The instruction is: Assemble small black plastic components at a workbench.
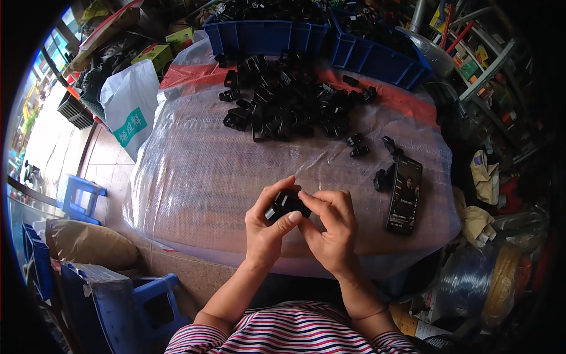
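Note:
Over the near part of the table, both my hands meet around a small black plastic part (285, 204). My left hand (266, 227) is closed on it, with the thumb across its near side and the fingers behind. The fingertips of my right hand (333, 230) pinch at its right side; what exactly they grip is partly hidden. Beyond my hands lies a loose heap of similar black plastic parts (295, 100). A few separate black parts (358, 146) sit to the right of the heap.
A lit phone (405, 194) leans at the table's right, near a black part (383, 179). Two blue crates (268, 38) of black parts line the far edge. A white bag (131, 97) and blue stool (82, 197) are left; spools of clear line (471, 280) lie right.

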Demonstrator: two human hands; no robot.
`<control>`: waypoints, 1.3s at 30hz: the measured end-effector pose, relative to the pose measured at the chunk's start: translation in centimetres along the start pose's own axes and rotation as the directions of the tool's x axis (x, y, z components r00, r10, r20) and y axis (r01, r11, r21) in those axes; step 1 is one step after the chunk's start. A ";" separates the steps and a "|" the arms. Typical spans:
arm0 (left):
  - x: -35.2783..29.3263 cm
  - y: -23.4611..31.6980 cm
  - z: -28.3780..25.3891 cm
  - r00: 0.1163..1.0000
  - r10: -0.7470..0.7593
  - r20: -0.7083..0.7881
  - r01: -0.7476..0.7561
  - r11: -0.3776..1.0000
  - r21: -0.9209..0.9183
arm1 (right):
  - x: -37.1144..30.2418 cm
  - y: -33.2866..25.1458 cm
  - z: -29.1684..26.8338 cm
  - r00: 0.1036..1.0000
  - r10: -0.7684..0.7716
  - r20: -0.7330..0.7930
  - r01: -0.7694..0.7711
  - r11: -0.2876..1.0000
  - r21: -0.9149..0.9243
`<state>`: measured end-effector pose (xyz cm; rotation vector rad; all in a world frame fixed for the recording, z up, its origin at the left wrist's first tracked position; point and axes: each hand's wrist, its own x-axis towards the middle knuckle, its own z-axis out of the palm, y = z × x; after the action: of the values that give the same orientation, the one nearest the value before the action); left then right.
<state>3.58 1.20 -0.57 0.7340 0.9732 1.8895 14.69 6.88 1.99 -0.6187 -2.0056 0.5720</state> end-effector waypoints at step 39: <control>1.7 2.2 -2.0 0.958 0.269 0.101 -0.262 0.674 0.690 | 4.3 2.4 1.5 1.000 -0.018 0.012 0.021 0.975 -0.219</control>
<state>0.33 1.32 0.46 1.3768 1.7077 1.7321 11.99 11.16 2.58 -0.7287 -2.0989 0.3441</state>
